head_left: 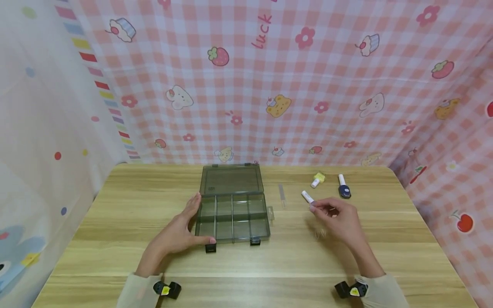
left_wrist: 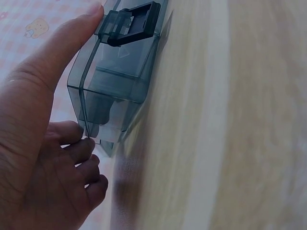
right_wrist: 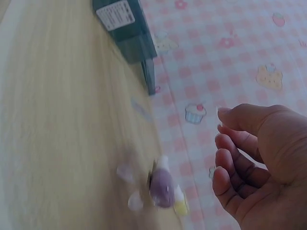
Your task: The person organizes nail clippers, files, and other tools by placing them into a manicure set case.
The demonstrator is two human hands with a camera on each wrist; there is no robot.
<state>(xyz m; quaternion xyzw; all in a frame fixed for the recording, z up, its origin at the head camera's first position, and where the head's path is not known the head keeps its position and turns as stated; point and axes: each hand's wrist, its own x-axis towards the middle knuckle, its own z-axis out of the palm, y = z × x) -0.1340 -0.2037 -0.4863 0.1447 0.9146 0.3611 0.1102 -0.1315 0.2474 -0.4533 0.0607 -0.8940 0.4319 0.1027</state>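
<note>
A translucent grey-green compartment box (head_left: 233, 231) lies with its lid (head_left: 231, 179) swung back. My left hand (head_left: 175, 233) holds the box's left end, thumb on the front rim beside a black latch (left_wrist: 136, 24) and fingers at the left side. On the right, my right hand (head_left: 339, 218) hovers over a purple nail polish bottle (right_wrist: 161, 187) with a white cap (head_left: 307, 196). Its fingers are loosely bent, thumb and index tips close together. In the right wrist view the bottle lies apart from the fingers, and I see nothing held.
A yellow bottle (head_left: 319, 176) and a dark blue bottle (head_left: 344, 191), both white-capped, lie at the back right. A thin translucent strip (head_left: 283, 196) lies right of the box. Small clear pieces (right_wrist: 135, 200) rest near the purple bottle. Checked cloth (head_left: 246, 85) hangs behind the table.
</note>
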